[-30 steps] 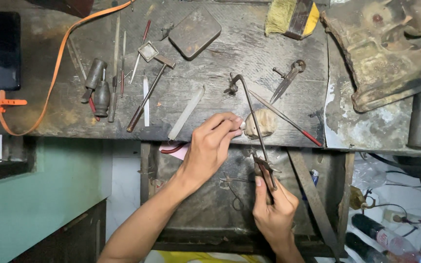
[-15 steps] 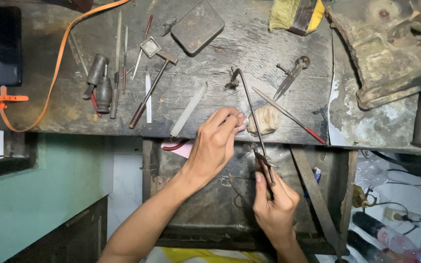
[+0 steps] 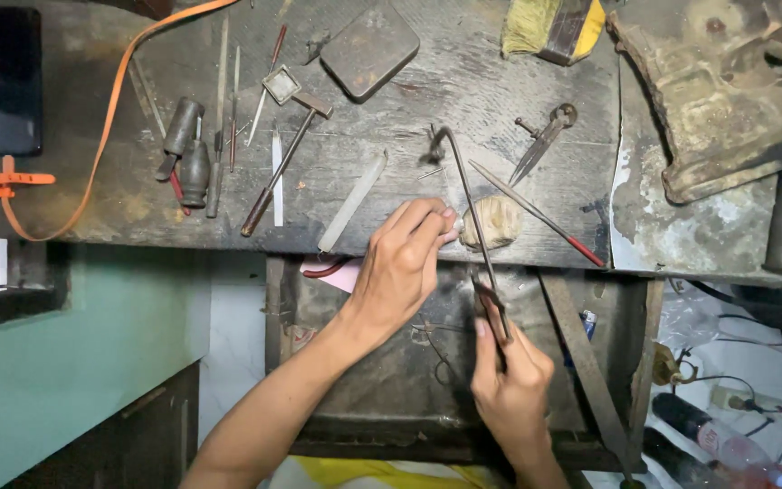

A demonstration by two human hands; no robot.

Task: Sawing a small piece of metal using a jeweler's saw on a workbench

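My left hand (image 3: 400,272) rests at the front edge of the worn wooden workbench (image 3: 463,81), its fingertips pinched on something small that I cannot make out, pressed against a pale wooden peg (image 3: 492,222). My right hand (image 3: 510,389) is lower, over the open drawer, gripping the dark handle of a thin metal saw frame (image 3: 466,195). The frame runs up past the left fingertips and hooks over at its far end on the bench.
On the bench lie a small hammer (image 3: 284,161), a pale flat stick (image 3: 352,201), dividers (image 3: 542,143), a red-tipped rod (image 3: 538,214), a dark flat block (image 3: 369,49), a brush (image 3: 554,23), an orange strap (image 3: 101,118), a black phone (image 3: 5,81) and a rusty vise (image 3: 726,100).
Both hands and the saw frame stay in nearly the same place at the peg. Only the view has shifted slightly.
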